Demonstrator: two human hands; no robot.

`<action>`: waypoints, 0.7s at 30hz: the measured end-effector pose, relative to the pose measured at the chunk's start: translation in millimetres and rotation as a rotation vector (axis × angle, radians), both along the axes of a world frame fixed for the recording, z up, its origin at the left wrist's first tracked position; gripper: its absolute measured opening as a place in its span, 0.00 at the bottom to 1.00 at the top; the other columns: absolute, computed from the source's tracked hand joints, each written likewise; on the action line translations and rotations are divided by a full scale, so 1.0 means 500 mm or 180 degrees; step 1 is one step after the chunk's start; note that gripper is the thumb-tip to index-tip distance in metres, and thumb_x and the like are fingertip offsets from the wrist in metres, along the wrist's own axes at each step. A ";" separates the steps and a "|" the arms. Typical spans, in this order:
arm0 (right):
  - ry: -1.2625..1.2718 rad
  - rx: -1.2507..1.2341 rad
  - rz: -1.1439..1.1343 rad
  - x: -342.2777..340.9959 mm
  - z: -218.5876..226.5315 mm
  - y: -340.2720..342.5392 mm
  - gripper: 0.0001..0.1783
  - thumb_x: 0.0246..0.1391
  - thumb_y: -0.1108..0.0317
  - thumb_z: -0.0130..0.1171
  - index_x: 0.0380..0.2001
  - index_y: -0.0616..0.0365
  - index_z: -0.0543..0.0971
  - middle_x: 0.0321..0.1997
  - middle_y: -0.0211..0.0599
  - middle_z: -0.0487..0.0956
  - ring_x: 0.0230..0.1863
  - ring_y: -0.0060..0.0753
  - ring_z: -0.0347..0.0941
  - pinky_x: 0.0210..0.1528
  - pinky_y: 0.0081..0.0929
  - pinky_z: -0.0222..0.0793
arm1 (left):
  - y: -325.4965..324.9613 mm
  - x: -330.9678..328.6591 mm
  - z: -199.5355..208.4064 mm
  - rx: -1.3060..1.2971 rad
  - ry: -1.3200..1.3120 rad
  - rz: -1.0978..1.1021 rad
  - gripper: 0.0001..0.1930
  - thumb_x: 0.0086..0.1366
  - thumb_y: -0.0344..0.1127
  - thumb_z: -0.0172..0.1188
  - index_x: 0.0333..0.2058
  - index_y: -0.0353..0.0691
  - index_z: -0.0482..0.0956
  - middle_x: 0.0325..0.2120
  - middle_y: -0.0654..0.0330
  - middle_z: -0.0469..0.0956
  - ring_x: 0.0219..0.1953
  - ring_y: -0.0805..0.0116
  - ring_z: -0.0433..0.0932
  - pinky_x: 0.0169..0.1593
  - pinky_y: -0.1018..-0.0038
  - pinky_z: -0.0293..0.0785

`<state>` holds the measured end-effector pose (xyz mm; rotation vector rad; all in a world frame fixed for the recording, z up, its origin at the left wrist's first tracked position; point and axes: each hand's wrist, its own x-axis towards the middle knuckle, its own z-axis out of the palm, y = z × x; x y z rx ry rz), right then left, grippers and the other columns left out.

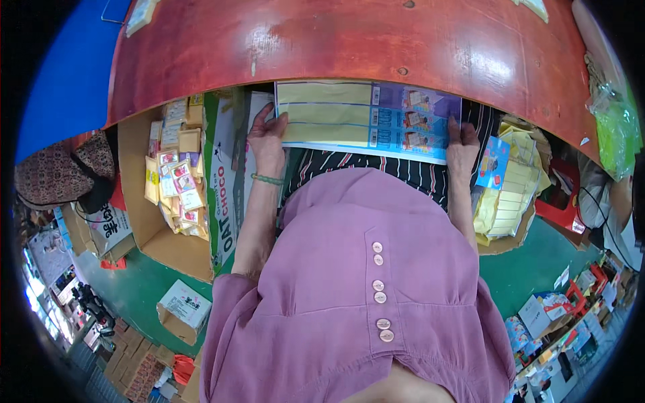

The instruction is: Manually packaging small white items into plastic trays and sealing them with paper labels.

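Left hand held one end of printed sheet | right hand held the other | soft, even grip seemed best

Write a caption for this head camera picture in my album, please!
Left hand and right hand hold a colourful printed sheet at a red table's edge.
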<state>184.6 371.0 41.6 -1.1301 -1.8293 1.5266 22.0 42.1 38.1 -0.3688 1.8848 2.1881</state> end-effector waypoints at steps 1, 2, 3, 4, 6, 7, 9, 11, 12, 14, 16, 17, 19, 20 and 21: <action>-0.0021 -0.0004 0.0009 0.003 -0.004 -0.001 0.09 0.55 0.66 0.62 0.24 0.56 0.75 0.25 0.23 0.74 0.27 0.15 0.65 0.33 0.15 0.61 | -0.011 -0.001 -0.015 0.0238 -0.0203 0.0039 0.22 0.56 0.22 0.62 0.50 0.35 0.71 0.35 0.56 0.79 0.38 0.70 0.77 0.41 0.75 0.74; 0.0005 0.0038 0.0015 -0.003 -0.008 0.000 0.09 0.55 0.66 0.62 0.25 0.55 0.76 0.25 0.23 0.74 0.27 0.15 0.65 0.33 0.15 0.61 | -0.014 -0.012 -0.016 0.0481 -0.0387 0.0066 0.22 0.57 0.23 0.62 0.51 0.34 0.70 0.38 0.54 0.79 0.40 0.68 0.78 0.41 0.74 0.74; 0.0034 0.0079 0.0023 -0.010 -0.011 0.000 0.08 0.54 0.66 0.63 0.25 0.55 0.76 0.25 0.22 0.74 0.27 0.14 0.65 0.33 0.14 0.60 | -0.020 -0.018 -0.014 0.0481 -0.0385 0.0065 0.22 0.57 0.23 0.62 0.51 0.34 0.70 0.38 0.54 0.79 0.40 0.68 0.78 0.41 0.74 0.74; 0.0134 0.0046 0.0047 -0.014 -0.013 -0.002 0.08 0.54 0.65 0.63 0.25 0.54 0.76 0.24 0.22 0.74 0.28 0.13 0.64 0.33 0.12 0.59 | -0.029 -0.020 -0.011 0.0744 -0.0804 -0.0084 0.22 0.58 0.29 0.62 0.51 0.35 0.70 0.42 0.53 0.77 0.42 0.66 0.77 0.43 0.71 0.74; 0.0039 0.0191 0.0097 -0.014 -0.025 0.006 0.09 0.55 0.65 0.63 0.24 0.54 0.75 0.24 0.21 0.74 0.28 0.13 0.64 0.32 0.12 0.59 | -0.043 -0.016 0.009 0.1001 -0.1232 -0.0240 0.22 0.59 0.34 0.63 0.51 0.35 0.69 0.45 0.51 0.76 0.43 0.64 0.77 0.45 0.68 0.74; -0.0053 0.0338 0.0149 -0.015 -0.030 0.009 0.09 0.55 0.64 0.62 0.24 0.53 0.75 0.24 0.21 0.73 0.28 0.13 0.64 0.32 0.12 0.59 | -0.055 -0.012 0.021 0.1456 -0.1350 -0.0686 0.28 0.59 0.44 0.61 0.54 0.36 0.67 0.49 0.50 0.73 0.48 0.60 0.74 0.49 0.63 0.72; 0.0074 -0.0130 0.0068 -0.026 -0.015 0.000 0.10 0.55 0.64 0.62 0.24 0.53 0.75 0.24 0.20 0.73 0.28 0.13 0.64 0.33 0.13 0.59 | -0.067 0.008 0.046 0.1889 -0.1466 -0.1120 0.34 0.59 0.54 0.60 0.56 0.36 0.64 0.53 0.50 0.70 0.52 0.57 0.71 0.53 0.57 0.69; 0.0208 -0.0587 -0.0024 -0.040 0.008 -0.010 0.10 0.56 0.63 0.62 0.23 0.52 0.75 0.24 0.20 0.73 0.28 0.13 0.64 0.33 0.13 0.60 | -0.041 0.040 0.073 0.3350 -0.1343 -0.0803 0.49 0.50 0.69 0.58 0.61 0.38 0.57 0.60 0.50 0.62 0.60 0.51 0.63 0.61 0.51 0.60; 0.0170 -0.0721 -0.0064 -0.046 0.021 -0.016 0.10 0.56 0.62 0.61 0.23 0.52 0.75 0.24 0.20 0.73 0.28 0.13 0.64 0.33 0.13 0.60 | -0.014 0.050 0.108 0.3260 -0.1167 -0.0848 0.57 0.43 0.74 0.59 0.64 0.40 0.52 0.63 0.51 0.55 0.64 0.50 0.56 0.65 0.50 0.53; 0.0215 -0.0924 -0.0125 -0.055 0.037 -0.028 0.11 0.56 0.61 0.61 0.23 0.51 0.75 0.25 0.20 0.73 0.28 0.13 0.63 0.35 0.14 0.60 | -0.003 0.072 0.099 0.3329 -0.1265 -0.0815 0.58 0.41 0.74 0.59 0.64 0.41 0.51 0.63 0.51 0.54 0.64 0.50 0.55 0.65 0.50 0.53; 0.0184 -0.0817 -0.0140 -0.061 0.033 -0.037 0.11 0.56 0.60 0.61 0.24 0.51 0.75 0.25 0.20 0.73 0.29 0.13 0.63 0.36 0.14 0.59 | 0.013 0.088 0.094 0.3305 -0.1148 -0.1082 0.52 0.49 0.71 0.57 0.63 0.39 0.53 0.61 0.50 0.58 0.62 0.51 0.59 0.65 0.53 0.53; 0.0138 -0.0716 -0.0130 -0.064 0.038 -0.047 0.11 0.56 0.60 0.61 0.24 0.51 0.75 0.25 0.20 0.73 0.29 0.13 0.63 0.37 0.15 0.59 | 0.022 0.089 0.103 0.3296 -0.1150 -0.1076 0.52 0.49 0.71 0.57 0.63 0.39 0.53 0.61 0.50 0.58 0.62 0.51 0.59 0.65 0.53 0.53; 0.0147 -0.0571 0.0057 -0.066 0.057 -0.062 0.12 0.56 0.59 0.61 0.24 0.52 0.75 0.26 0.21 0.73 0.30 0.13 0.62 0.38 0.15 0.59 | 0.043 0.088 0.126 0.2107 -0.1206 -0.1578 0.42 0.60 0.62 0.53 0.61 0.35 0.54 0.58 0.51 0.63 0.60 0.56 0.63 0.64 0.57 0.57; 0.0096 -0.0573 0.0066 -0.070 0.069 -0.071 0.12 0.56 0.59 0.61 0.25 0.52 0.75 0.27 0.21 0.73 0.30 0.14 0.62 0.38 0.15 0.58 | 0.066 0.094 0.141 0.2306 -0.1364 -0.1352 0.29 0.68 0.50 0.48 0.58 0.34 0.59 0.55 0.53 0.68 0.57 0.61 0.68 0.62 0.61 0.63; 0.0051 -0.0579 0.0072 -0.077 0.080 -0.082 0.12 0.56 0.58 0.61 0.25 0.53 0.74 0.27 0.22 0.73 0.31 0.14 0.62 0.38 0.14 0.58 | 0.079 0.094 0.143 0.2295 -0.1358 -0.1341 0.29 0.68 0.50 0.48 0.58 0.34 0.59 0.55 0.53 0.68 0.57 0.61 0.68 0.62 0.61 0.63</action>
